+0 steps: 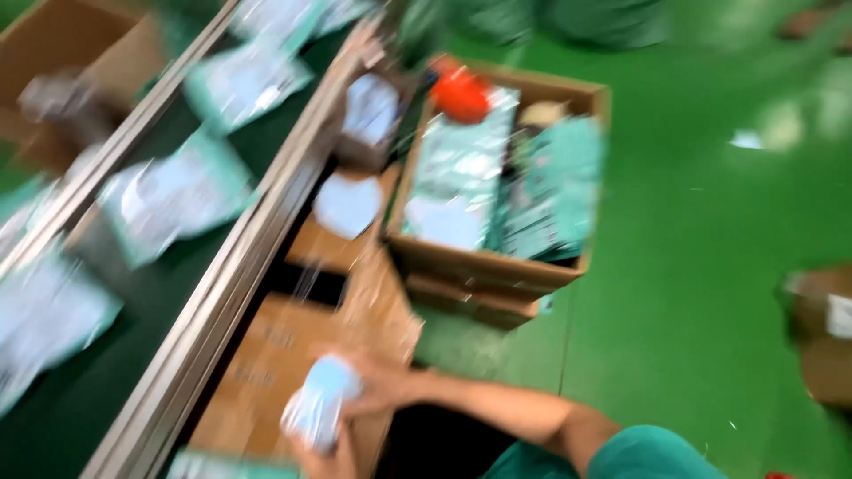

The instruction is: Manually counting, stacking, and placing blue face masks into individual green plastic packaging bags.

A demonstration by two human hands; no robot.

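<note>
The view is blurred by motion. My right hand (383, 383) reaches in from the lower right, a green sleeve at its upper arm, and grips a pale blue bundle (324, 401) that looks like stacked masks. My left hand (321, 459) shows only partly at the bottom edge and holds the same bundle from below. The bundle hangs over a flat brown cardboard box (266, 364) beside a conveyor.
A dark green conveyor belt (80, 390) with a metal rail (222, 293) runs along the left, carrying several teal-and-white packets (173, 200). An open cardboard box (484, 262) holds teal packets and an orange object (459, 93). Green floor (710, 266) lies right, with another box (821, 341).
</note>
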